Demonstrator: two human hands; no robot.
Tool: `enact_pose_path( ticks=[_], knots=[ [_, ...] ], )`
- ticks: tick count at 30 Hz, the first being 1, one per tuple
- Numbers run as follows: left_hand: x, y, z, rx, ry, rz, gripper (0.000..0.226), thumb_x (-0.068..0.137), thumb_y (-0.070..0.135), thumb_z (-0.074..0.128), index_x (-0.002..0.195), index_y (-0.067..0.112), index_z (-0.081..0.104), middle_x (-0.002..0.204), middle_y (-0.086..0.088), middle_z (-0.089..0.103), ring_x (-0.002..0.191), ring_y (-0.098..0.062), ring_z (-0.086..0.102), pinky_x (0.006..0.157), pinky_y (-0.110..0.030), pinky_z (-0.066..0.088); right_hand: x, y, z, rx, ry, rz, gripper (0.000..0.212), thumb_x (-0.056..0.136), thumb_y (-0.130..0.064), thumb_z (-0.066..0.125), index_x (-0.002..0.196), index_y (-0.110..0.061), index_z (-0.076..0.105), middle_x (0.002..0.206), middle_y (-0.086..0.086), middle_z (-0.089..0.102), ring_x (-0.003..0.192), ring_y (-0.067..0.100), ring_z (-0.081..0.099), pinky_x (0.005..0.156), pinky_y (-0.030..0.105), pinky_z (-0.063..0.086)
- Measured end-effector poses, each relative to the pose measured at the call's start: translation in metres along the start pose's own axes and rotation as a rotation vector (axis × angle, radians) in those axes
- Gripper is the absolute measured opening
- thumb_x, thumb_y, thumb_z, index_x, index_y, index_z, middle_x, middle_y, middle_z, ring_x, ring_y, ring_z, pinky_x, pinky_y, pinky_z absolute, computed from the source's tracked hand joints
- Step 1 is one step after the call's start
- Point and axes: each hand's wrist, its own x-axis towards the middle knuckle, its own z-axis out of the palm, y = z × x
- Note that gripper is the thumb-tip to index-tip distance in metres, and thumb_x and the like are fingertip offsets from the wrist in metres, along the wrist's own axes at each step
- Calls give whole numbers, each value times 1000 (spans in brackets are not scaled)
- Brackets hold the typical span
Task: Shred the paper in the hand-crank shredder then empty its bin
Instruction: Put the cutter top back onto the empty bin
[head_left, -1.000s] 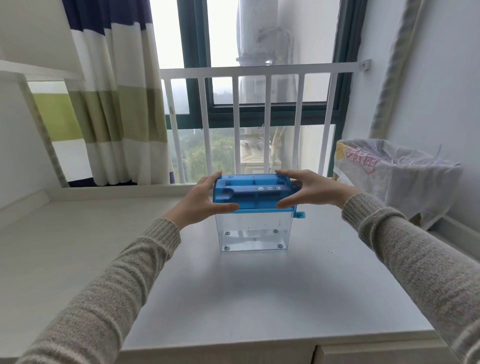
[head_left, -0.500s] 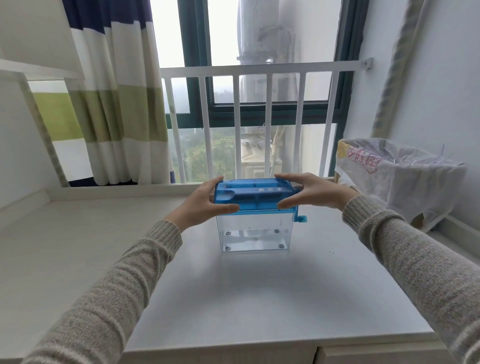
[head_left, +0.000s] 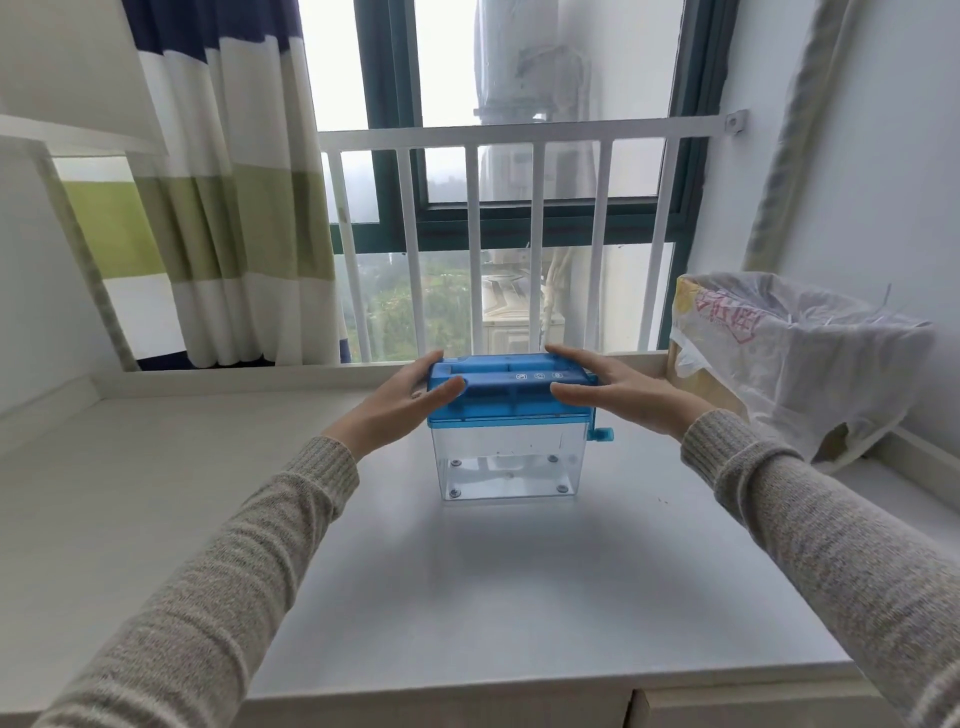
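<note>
Squarely upright, shredder (head_left: 511, 426), blue top, clear bin (head_left: 509, 467)

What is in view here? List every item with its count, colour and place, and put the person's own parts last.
shredder lid: one, blue, on top of the bin, mid table
crank: one, blue, on the lid's right end
bin: one, clear, on the table under the lid; looks nearly empty
table: one, white, foreground
lined basket: one, whitish plastic bag liner, right of the shredder by the wall
curtain: one, navy, white and green stripes, left of the window
railing: one, white, before the window
sleeves: two, grey knit, lower corners
left hand: one, grips the lid's left end
right hand: one, grips the lid's right end
</note>
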Motion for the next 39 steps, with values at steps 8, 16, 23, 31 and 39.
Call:
enact_pose_path(
  ticks=[8,16,23,31,39],
  knots=[
    [-2,-4,2,-12,3,21,102,74,78,53,153,22,20,153,-4,35,121,-11,44,79,-10,45,-2,0,11,53,55,-3,67,75,-52,60,136,-45,34,120,-10,39,104,18,53,73,22,54],
    [-7,2,7,-5,14,13,87,81,60,49,153,23,18,155,-5,30,118,-10,39,72,1,43,0,4,16,51,96,-45,62,84,-59,49,140,-41,32,133,-3,37,107,12,49,77,21,46],
    [-9,3,8,-30,16,2,79,86,55,51,152,28,18,156,-1,27,122,-8,36,74,2,41,-2,9,22,113,144,-78,50,79,-58,54,127,-50,42,127,-2,41,105,18,54,77,21,52],
    [-4,-2,2,-33,-14,-26,96,70,75,54,150,34,22,153,1,31,124,-13,41,100,-27,41,2,11,20,147,162,-66,42,78,-57,57,119,-53,50,126,-3,44,104,19,56,75,22,53],
    [-9,0,7,-37,7,-30,89,74,71,52,150,35,21,150,3,34,120,-11,42,82,-15,40,-1,9,21,131,151,-55,43,77,-59,56,119,-55,47,124,-6,43,102,17,56,72,21,53]
  ],
)
